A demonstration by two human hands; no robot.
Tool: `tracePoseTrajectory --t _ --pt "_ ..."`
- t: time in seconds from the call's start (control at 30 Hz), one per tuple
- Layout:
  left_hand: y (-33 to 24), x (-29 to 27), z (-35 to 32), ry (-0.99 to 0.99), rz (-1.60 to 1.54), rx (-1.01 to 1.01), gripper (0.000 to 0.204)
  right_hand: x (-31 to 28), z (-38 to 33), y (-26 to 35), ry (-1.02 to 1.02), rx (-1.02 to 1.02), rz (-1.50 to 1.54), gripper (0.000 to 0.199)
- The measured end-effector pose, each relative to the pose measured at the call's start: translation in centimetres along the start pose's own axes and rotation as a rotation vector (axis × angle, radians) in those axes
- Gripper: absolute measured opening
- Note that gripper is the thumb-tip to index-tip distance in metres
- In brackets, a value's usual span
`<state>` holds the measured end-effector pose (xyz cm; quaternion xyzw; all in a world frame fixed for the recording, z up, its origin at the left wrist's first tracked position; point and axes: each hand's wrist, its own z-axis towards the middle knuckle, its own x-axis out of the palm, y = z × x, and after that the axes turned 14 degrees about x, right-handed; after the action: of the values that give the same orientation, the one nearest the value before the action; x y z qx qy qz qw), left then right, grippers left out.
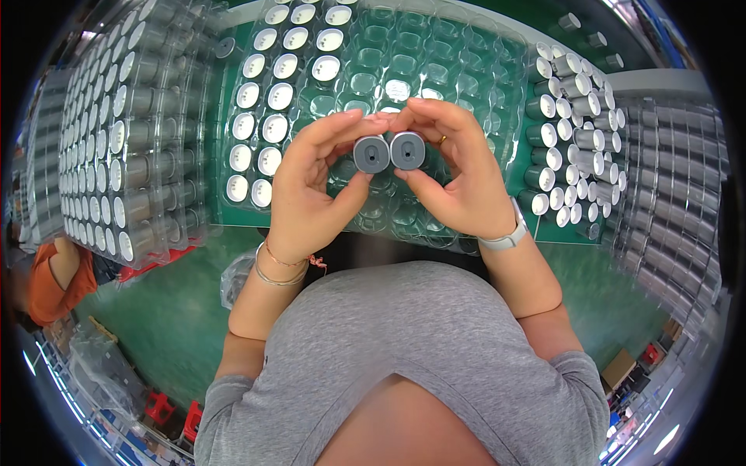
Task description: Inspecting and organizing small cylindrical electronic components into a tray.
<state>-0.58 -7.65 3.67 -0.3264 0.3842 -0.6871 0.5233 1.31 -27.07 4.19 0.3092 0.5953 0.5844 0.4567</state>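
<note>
The left hand [315,179] has its grip pinched on one grey tube [371,154]; the right hand [460,185] pinches a second tube [408,151] just beside it. They look light, hard and smooth (maybe a bit slippery). The round sides seem best to hold, away from the small hole. Beneath is the clear tray [447,29]; farther off, white-ended tubes [296,38] fill some of its pockets.

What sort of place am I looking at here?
Probably a factory workstation: stacked clear trays packed with gray cylinders stand at left, a partly filled clear tray lies on the green tabletop, and many loose white-ended cylinders crowd its right side.
</note>
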Motion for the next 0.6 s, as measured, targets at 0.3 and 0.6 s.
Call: tracePoseTrajectory --t 0.3,0.6 --pt "-0.3 0.1 0.4 -0.101 -0.092 -0.131 0.059 -0.1 0.0 0.0 -0.031 0.063 0.030 0.062" --pt "-0.6 -0.1 1.2 -0.166 -0.220 -0.286 0.034 0.1 0.2 0.0 -0.092 0.393 0.246 0.029"
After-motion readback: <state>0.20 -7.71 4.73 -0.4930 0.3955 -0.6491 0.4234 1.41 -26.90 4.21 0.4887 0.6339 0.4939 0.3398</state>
